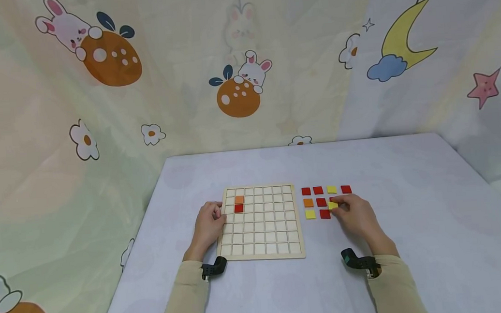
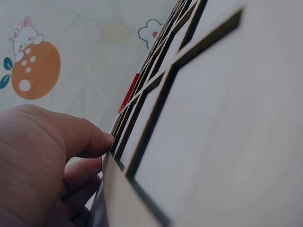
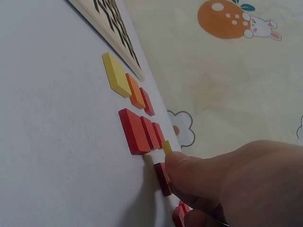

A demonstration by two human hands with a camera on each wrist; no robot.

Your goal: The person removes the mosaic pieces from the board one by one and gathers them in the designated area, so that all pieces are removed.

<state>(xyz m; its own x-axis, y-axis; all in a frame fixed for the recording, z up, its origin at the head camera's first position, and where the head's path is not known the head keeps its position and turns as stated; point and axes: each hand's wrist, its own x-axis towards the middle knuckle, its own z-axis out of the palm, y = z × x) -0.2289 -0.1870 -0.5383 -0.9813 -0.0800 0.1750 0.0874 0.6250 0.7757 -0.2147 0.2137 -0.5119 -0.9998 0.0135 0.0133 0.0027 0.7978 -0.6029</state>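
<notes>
A pale wooden grid board point(image 1: 260, 259) lies on the table, with an orange square tile point(image 1: 239, 200) and a red square tile point(image 1: 238, 208) in neighbouring cells near its upper left. My left hand point(image 1: 207, 225) grips the board's left edge; in the left wrist view the thumb point(image 2: 90, 137) lies on the rim with curled fingers beside it. Between thumb and fingertips, my right hand point(image 1: 359, 216) pinches a yellow square tile point(image 1: 333, 205). It is over the loose tiles right of the board, partly hiding a red tile point(image 3: 162, 178).
Loose square tiles lie in rows right of the board: several red, such as one red tile point(image 1: 325, 214), an orange tile point(image 1: 308, 203) and yellow ones, such as a yellow tile point(image 1: 310, 214). A light cloth covers the table point(image 1: 277, 295). A printed curtain point(image 1: 184, 83) hangs behind.
</notes>
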